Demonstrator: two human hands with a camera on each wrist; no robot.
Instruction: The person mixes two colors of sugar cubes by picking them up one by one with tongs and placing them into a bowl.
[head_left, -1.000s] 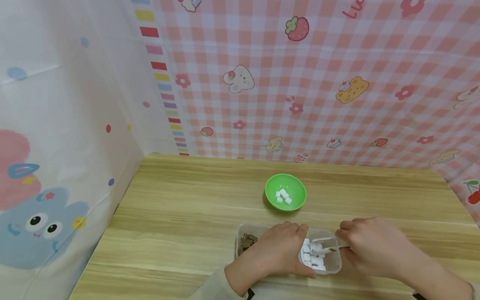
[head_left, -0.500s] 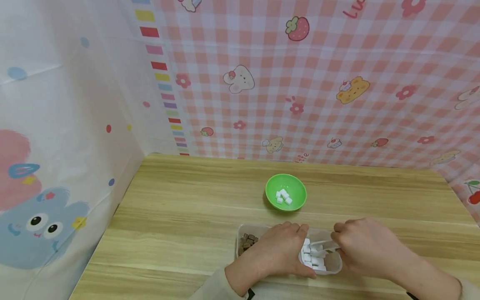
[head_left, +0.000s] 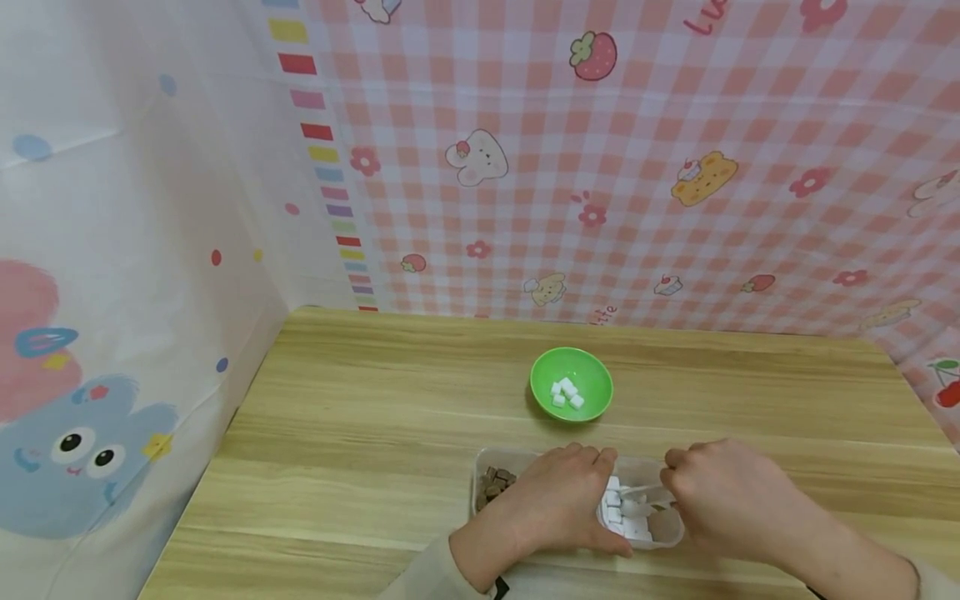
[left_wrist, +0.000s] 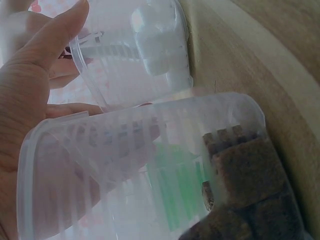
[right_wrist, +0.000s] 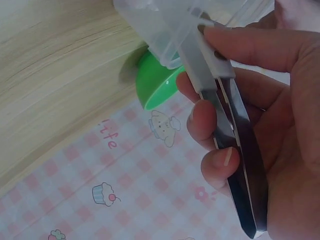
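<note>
A clear plastic container [head_left: 667,530] stands near the table's front, with brown cubes [head_left: 495,483] in its left part and white cubes [head_left: 613,502] in its right part. My left hand [head_left: 551,500] lies across its middle and grips it, thumb on the near side and fingers on the far side. From the right, my right hand [head_left: 738,500] holds metal tongs [right_wrist: 244,137] with white ends. Those ends reach down among the white cubes; whether they pinch a cube I cannot tell. Behind the container sits a green bowl [head_left: 596,387] holding several white cubes.
The wooden table [head_left: 360,467] extends on both sides of the container. A pink checked cloth [head_left: 540,108] hangs behind it, and a white printed cloth [head_left: 150,208] hangs at the left.
My right hand has shifted slightly left, and the tongs' ends have drawn closer together among the white cubes. The left hand, container and bowl stay in place.
</note>
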